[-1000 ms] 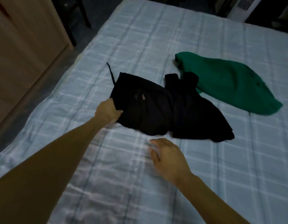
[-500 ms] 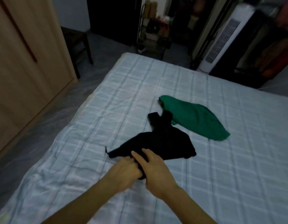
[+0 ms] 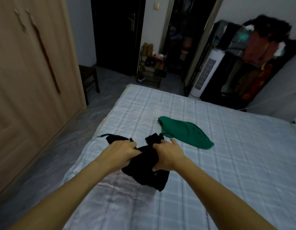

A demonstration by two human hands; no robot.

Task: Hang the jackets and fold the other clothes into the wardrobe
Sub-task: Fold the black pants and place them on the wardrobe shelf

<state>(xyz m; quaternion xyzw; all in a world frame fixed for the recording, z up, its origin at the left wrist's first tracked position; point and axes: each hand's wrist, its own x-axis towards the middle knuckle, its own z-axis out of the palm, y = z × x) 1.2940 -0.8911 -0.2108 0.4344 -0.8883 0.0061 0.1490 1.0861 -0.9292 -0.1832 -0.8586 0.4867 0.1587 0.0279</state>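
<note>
Checked blue bed (image 3: 227,163) beside the wardrobe (image 3: 27,80): left hand (image 3: 122,151) and right hand (image 3: 167,155) both clamped on bunched black garment (image 3: 144,170), green garment (image 3: 185,131) lying just beyond.

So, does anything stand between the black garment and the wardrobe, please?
Only the shut doors of the wardrobe; the floor between shows nothing. The left hand and right hand grip the black garment.

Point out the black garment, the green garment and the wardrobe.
black garment (image 3: 147,171), head view, the bunched lower part of the cloth
green garment (image 3: 185,132), head view, middle of the cloth
wardrobe (image 3: 27,80), head view, closed door panel
</note>
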